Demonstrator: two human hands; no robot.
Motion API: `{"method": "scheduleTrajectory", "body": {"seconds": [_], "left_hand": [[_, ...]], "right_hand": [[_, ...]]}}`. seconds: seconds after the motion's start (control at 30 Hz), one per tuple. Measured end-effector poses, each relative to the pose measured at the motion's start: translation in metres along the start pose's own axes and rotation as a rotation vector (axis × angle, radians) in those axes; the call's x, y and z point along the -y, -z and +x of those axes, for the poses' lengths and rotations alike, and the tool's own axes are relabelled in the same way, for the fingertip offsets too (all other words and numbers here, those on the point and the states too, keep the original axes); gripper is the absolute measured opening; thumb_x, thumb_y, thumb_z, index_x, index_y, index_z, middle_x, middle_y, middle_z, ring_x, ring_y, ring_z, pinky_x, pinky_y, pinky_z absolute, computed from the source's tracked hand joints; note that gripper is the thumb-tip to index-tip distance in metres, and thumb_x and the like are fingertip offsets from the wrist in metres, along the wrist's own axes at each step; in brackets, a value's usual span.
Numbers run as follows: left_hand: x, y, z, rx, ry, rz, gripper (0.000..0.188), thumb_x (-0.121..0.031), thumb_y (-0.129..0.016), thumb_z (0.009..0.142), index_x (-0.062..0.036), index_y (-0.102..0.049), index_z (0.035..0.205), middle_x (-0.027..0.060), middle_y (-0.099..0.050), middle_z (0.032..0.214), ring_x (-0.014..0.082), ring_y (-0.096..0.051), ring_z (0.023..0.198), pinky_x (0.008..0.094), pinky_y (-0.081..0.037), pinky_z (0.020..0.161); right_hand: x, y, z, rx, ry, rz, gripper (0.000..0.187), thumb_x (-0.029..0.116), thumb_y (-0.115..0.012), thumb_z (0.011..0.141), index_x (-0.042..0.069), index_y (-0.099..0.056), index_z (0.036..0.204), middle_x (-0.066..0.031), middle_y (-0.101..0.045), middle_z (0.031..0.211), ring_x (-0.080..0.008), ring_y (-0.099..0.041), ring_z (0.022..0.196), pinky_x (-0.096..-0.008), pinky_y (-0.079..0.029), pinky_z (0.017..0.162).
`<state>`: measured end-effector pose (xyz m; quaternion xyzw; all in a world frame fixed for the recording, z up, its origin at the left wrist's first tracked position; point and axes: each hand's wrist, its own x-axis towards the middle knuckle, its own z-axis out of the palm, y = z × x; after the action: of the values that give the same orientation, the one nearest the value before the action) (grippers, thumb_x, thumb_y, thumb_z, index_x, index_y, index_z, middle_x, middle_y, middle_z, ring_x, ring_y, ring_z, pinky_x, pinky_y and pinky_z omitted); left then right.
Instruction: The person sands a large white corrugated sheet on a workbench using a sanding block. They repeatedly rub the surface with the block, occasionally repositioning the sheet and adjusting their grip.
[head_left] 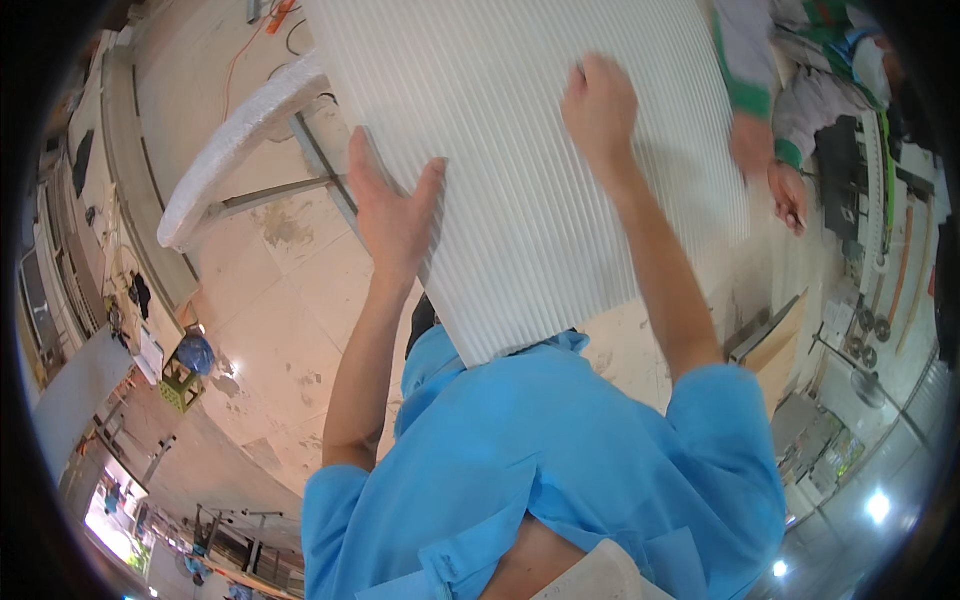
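A large white ribbed panel (520,180) stretches away from my body, its near corner against my blue shirt. At its left edge is my left hand (395,215), with thumb and fingers spread apart, the thumb over the panel's face. My right hand (603,115) is curled into a fist above the panel's right half, slightly blurred. Whatever it may hold is hidden by the fingers. Across the panel's right edge, another person's blurred hand (752,148) reaches near the ribs. That person's other hand (788,195) pinches a small dark item.
A curved piece in clear wrapping (240,140) lies to the left, beside a metal frame (325,170). Farther left are a green crate (180,388) and a blue bag (195,354). A wooden board (775,350) leans at the right.
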<state>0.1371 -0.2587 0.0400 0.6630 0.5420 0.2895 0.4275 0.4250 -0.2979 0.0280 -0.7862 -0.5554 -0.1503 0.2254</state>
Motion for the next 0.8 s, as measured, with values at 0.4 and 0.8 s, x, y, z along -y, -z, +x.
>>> {"method": "scheduleTrajectory", "body": {"seconds": [0.4,0.8], "left_hand": [[0.002,-0.002,0.002,-0.034,-0.033,0.044,0.102,-0.04,-0.08,0.089,0.0037,-0.022,0.16,0.028,-0.032,0.162,0.041,-0.035,0.15,0.0475,-0.033,0.121],[0.009,-0.005,0.008,-0.013,-0.038,-0.031,0.106,-0.046,-0.08,0.089,0.005,-0.02,0.16,0.0282,-0.032,0.161,0.0423,-0.036,0.149,0.0498,-0.034,0.12]], "right_hand": [[-0.004,-0.023,0.05,0.053,0.006,0.092,0.016,0.007,-0.051,0.096,-0.005,-0.059,0.089,-0.0294,-0.066,0.092,-0.0481,-0.065,0.089,-0.0565,-0.051,0.079],[0.017,0.2,-0.228,0.21,-0.396,0.221,0.008,0.002,-0.069,0.09,0.0,-0.062,0.088,-0.0157,-0.06,0.081,-0.0362,-0.06,0.077,-0.0449,-0.048,0.069]]}}
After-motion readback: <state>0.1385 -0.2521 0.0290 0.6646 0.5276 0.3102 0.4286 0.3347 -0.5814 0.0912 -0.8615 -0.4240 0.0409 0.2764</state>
